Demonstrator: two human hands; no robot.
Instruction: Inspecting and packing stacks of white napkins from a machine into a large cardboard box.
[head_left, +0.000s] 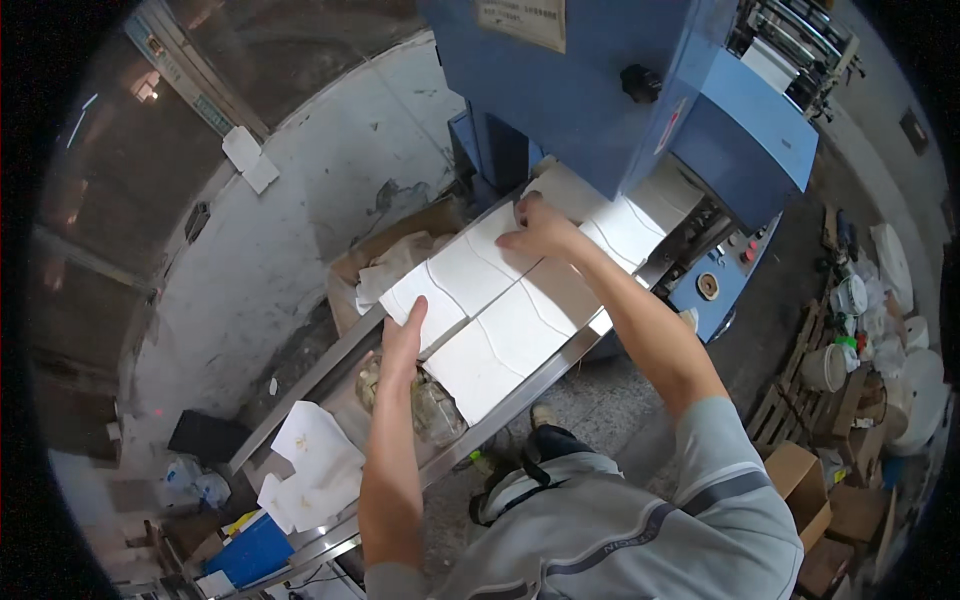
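White, rectangular paper stacks (500, 350) lie in two rows on a metal-edged bench (312, 390), their rows' long axis slanting up-right toward a blue metal machine (570, 100) with a cream printed label (522, 20). The left hand (403, 342) touches the outer row's lower end; the right hand (542, 230) curls over its upper part. Whether either hand's fingers grip, I cannot tell.

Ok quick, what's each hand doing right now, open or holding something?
Left hand: at the near end of the white stacks; open or closed can't be told.
Right hand: open, touching the same stacks farther along.
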